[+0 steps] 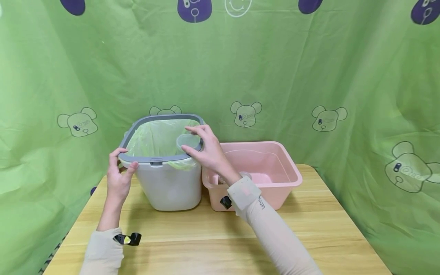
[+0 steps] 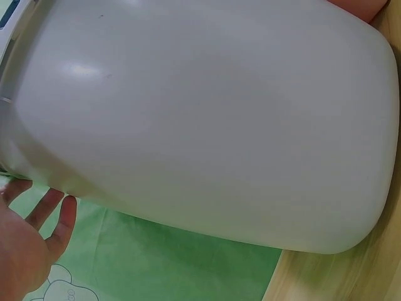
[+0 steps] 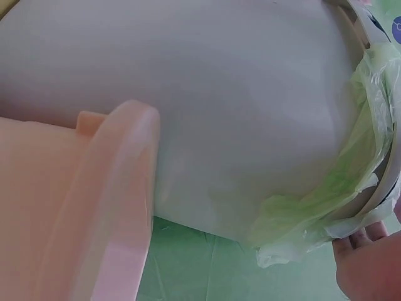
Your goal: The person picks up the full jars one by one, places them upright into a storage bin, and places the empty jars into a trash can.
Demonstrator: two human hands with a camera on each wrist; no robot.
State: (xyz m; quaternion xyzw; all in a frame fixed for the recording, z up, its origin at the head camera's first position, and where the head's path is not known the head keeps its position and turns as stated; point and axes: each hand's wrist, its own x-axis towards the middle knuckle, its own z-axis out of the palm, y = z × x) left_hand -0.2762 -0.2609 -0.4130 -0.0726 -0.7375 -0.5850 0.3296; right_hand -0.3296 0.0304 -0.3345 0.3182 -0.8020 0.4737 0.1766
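A white trash can [image 1: 168, 187] with a grey rim [image 1: 165, 117] stands on the table, lined with a thin green bag [image 1: 151, 139]. My left hand [image 1: 118, 179] grips its front left corner, thumb at the front and fingers along the side; the left wrist view shows those fingers [image 2: 61, 232] against the wall. Over the can's right side, my right hand [image 1: 209, 151] holds a small clear plastic cup [image 1: 187, 142] between thumb and fingers. In the right wrist view the cup is hidden, and only part of the hand [image 3: 369, 263] shows beyond the rim.
Right beside the can sits a pink plastic basin [image 1: 254, 147]. Inside it lies a clear round plastic item [image 1: 245, 175], partly hidden by my right forearm. A wooden table [image 1: 192, 244] carries both, with a green patterned cloth [image 1: 275, 68] hanging behind and at the sides.
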